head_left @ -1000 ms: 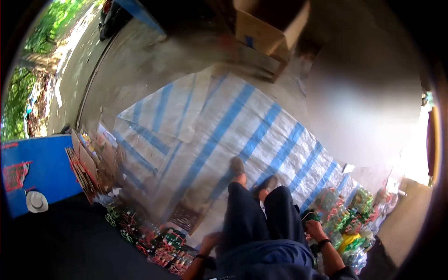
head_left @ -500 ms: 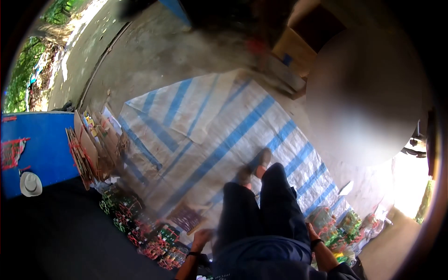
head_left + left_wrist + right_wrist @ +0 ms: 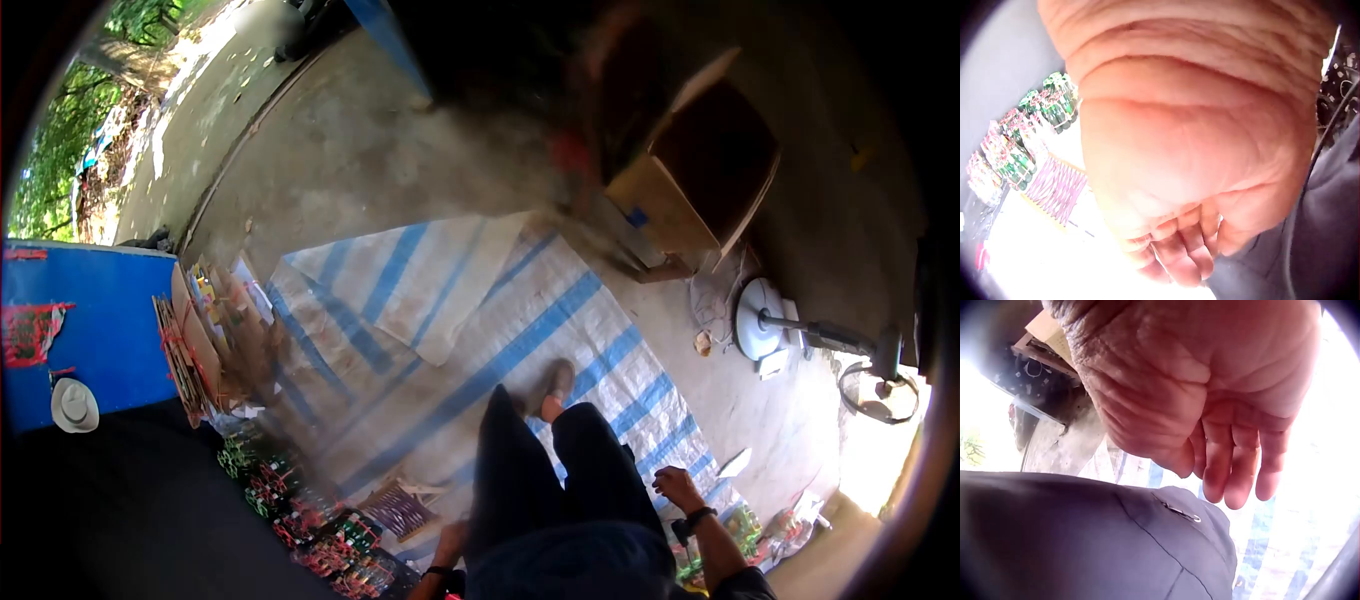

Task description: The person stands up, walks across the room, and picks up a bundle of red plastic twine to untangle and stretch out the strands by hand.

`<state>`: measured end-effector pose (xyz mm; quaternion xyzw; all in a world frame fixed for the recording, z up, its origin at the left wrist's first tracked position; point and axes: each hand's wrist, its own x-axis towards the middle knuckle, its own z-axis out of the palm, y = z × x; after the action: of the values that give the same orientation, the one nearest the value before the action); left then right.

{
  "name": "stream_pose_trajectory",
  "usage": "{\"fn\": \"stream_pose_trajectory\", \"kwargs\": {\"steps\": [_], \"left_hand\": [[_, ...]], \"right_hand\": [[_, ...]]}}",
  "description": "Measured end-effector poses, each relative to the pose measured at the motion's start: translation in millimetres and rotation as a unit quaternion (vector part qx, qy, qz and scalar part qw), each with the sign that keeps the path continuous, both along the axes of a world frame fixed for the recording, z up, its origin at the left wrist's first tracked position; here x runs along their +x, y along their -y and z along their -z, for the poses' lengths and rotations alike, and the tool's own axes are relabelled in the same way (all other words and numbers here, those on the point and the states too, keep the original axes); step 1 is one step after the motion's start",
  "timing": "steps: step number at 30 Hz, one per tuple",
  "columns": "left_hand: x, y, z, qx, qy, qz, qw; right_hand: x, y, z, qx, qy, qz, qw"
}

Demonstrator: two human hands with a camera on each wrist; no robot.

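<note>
My left hand (image 3: 452,545) hangs beside the left thigh of the dark trousers (image 3: 520,470), its fingers loosely curled around nothing. In the left wrist view, the palm (image 3: 1191,144) fills the middle and shows no object in it. Beyond it lies a woven purple panel (image 3: 1057,190) with a pale edge. My right hand (image 3: 680,490) is raised in front of the right thigh, also holding nothing. Its relaxed fingers (image 3: 1235,462) hang down over the striped sheet in the right wrist view. Under the feet spreads a blue-and-white striped tarp (image 3: 440,410).
Several bundles of green and clear bottles (image 3: 330,550) tied with red string line the near left. More bundles (image 3: 790,530) stand at the right. Flattened cardboard (image 3: 195,345) leans by a blue panel (image 3: 110,330). A cardboard box (image 3: 665,205) and a white-based stand (image 3: 762,320) are further off.
The feet have stepped along the tarp and the view has shifted. My right hand has swung from beside the right-hand bottle bundles to in front of the thigh. My left hand swings at the side.
</note>
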<state>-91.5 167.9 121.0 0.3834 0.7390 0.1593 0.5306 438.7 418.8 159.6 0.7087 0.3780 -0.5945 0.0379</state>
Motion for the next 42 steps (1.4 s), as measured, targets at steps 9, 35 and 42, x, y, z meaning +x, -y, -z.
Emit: {"fn": "stream_pose_trajectory", "kwargs": {"steps": [9, 35, 42], "left_hand": [[5, -33, -5, -0.069, 0.062, -0.067, 0.993], [-153, -292, -37, -0.205, 0.098, -0.106, 0.968], [-120, -356, -33, -0.086, -0.005, 0.032, 0.996]], "right_hand": [[-18, -88, 10, 0.021, 0.017, -0.053, 0.998], [-146, -245, 36, 0.012, 0.043, -0.119, 0.992], [-144, -327, 48, 0.036, -0.019, -0.024, 0.999]]}}
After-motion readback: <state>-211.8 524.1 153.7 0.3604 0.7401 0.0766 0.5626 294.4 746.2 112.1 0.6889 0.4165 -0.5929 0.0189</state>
